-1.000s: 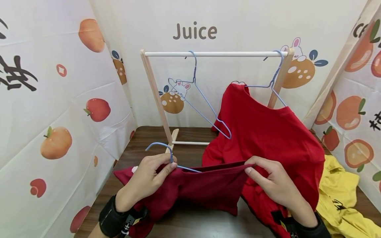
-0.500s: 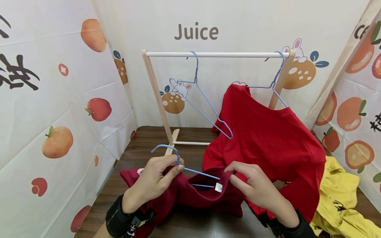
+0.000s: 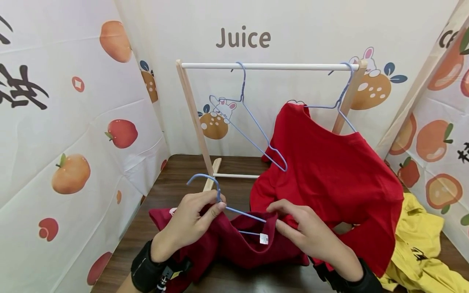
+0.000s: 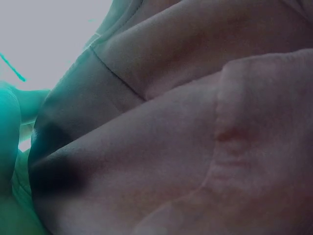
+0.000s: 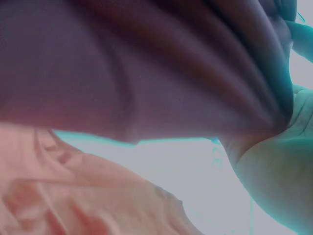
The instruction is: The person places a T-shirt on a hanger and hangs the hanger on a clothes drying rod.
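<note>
My left hand [image 3: 194, 221] pinches a blue clothes hanger [image 3: 218, 189] just below its hook, together with the neckline of a maroon shirt [image 3: 242, 254]. The hanger's bars run into the shirt's neck opening, where a white label [image 3: 264, 238] shows. With thumb and fingers my right hand [image 3: 305, 228] grips the right side of the collar. Much of the hanger is hidden inside the shirt. Maroon fabric [image 4: 161, 147] fills most of the left wrist view, and folds of the same shirt [image 5: 171, 73] cover the top of the right wrist view.
Behind the hands stands a rack with a white rail [image 3: 293, 66] and wooden legs. An empty blue hanger [image 3: 256, 122] hangs mid-rail; a red shirt [image 3: 322, 175] hangs at the right. Yellow clothing [image 3: 417, 240] lies on the dark wooden table [image 3: 165, 183] at the right.
The right hand has moved left with the collar edge, and the neck opening has widened, showing the label and the hanger's bars. The left hand and hanger have shifted slightly right.
</note>
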`<action>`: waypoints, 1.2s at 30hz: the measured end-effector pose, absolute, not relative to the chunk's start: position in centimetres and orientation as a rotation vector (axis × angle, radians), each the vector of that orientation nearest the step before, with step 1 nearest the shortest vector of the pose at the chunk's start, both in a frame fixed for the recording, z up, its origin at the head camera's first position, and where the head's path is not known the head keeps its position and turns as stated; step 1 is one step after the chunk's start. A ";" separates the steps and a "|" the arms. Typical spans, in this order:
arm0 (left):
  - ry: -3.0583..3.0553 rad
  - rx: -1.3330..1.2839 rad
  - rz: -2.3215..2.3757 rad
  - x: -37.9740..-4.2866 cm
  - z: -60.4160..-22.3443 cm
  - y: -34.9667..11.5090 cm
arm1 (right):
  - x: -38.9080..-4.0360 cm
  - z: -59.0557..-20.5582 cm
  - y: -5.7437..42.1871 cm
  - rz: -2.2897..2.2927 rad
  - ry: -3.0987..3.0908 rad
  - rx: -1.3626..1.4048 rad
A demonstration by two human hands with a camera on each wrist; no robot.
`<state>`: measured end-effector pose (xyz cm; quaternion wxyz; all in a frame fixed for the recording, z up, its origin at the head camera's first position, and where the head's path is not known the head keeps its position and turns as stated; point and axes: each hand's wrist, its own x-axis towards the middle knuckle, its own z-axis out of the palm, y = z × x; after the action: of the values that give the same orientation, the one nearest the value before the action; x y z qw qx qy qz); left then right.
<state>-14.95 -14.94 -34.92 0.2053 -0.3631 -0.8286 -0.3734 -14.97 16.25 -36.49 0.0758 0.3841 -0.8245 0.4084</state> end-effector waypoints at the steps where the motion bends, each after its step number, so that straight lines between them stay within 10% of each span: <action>1: -2.304 -0.995 -1.055 -15.0 -34.8 -15.1 | -14.9 -36.5 16.5 1.231 -2.483 1.148; 36: -2.339 -0.708 -1.092 -17.4 -35.7 -19.7 | -13.8 -36.5 19.5 1.718 -1.782 1.583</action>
<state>-17.41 -19.72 -35.70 0.2303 -0.2573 -0.8503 -0.3971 -13.77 19.46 -36.52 0.1018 0.5360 -0.6033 0.5817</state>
